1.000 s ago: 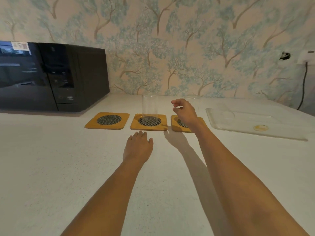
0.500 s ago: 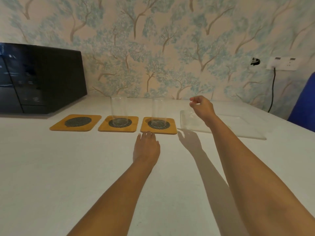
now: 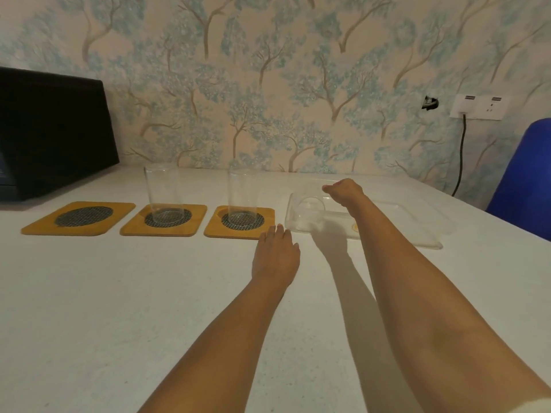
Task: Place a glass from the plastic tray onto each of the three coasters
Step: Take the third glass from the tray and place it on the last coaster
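Three wooden coasters with dark mesh centres lie in a row. The left coaster [image 3: 79,217] is bare. A tall clear glass [image 3: 162,192] stands on the middle coaster [image 3: 196,223]. Another glass [image 3: 243,195] stands on the right coaster [image 3: 214,228]. A clear plastic tray [image 3: 396,216] lies to their right, with a third glass [image 3: 310,211] at its left end. My right hand [image 3: 344,192] hovers over the tray beside that glass's top, fingers curled; I cannot tell whether it touches the glass. My left hand [image 3: 275,254] rests flat on the counter just in front of the right coaster.
A black microwave [image 3: 53,129] stands at the back left, against the wallpapered wall. A blue chair back [image 3: 524,174] rises at the counter's right edge. A wall socket [image 3: 477,107] with a black cord hangs behind the tray.
My right hand has moved right, from the glass on the right coaster to the tray. My view has turned right. My left hand stays flat on the counter.
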Motion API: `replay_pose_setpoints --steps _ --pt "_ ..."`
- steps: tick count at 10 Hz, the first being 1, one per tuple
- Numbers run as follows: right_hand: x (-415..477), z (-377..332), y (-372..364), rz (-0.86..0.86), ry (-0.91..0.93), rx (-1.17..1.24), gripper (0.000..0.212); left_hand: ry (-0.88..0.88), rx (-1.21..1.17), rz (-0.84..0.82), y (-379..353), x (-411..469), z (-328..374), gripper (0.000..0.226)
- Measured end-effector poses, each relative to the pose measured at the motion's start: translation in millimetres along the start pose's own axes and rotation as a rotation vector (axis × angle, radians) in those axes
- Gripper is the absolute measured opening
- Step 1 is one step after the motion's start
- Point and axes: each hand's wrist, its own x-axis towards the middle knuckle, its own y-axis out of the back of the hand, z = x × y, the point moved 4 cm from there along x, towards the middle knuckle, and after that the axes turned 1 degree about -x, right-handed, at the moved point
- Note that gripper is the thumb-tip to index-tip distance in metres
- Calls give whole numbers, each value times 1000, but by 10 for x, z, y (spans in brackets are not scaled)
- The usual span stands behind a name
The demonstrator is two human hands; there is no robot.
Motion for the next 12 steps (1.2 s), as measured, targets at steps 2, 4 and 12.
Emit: replay_pose_setpoints --steps 2,4,12 --pt "225 -47 -266 -127 -51 -44 62 7 -32 -18 -88 142 -34 53" --pt "347 -157 -411 -214 -117 -122 73 4 -39 -34 -121 152 -47 53" --pt "339 26 -298 10 -141 583 82 20 -76 -49 -107 130 -54 53"
